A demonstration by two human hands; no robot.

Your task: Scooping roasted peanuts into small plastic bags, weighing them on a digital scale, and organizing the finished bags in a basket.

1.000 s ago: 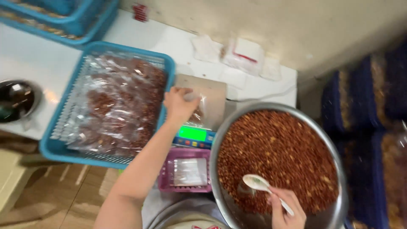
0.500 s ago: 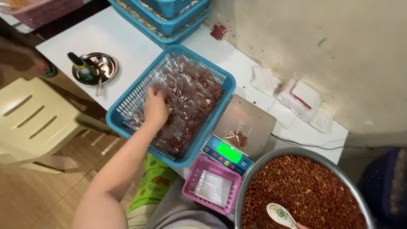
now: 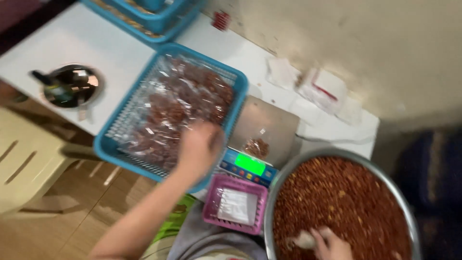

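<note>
My left hand (image 3: 199, 149) is blurred by motion over the near right corner of the blue basket (image 3: 107, 144), which is full of clear packets of red-brown nuts (image 3: 178, 108). I see nothing in its loosely spread fingers. My right hand (image 3: 331, 244) is shut on a white spoon (image 3: 304, 239) whose bowl rests in the nuts filling a big metal basin (image 3: 332, 155). Between the two hands stands a scale (image 3: 269, 123) with a lit green display (image 3: 250, 164) and a small pile of nuts (image 3: 256, 147) on its plate.
A pink basket (image 3: 211, 219) with empty clear bags sits in front of the scale. On the white table are a small metal bowl (image 3: 72, 85), stacked blue baskets (image 3: 159, 21) and white packets (image 3: 327, 91) by the wall. A cream chair (image 3: 24, 159) stands at the left.
My left hand took a filled bag from the scale to the blue basket, and now has pulled back toward its near right corner. My right hand stayed in the basin with the spoon.
</note>
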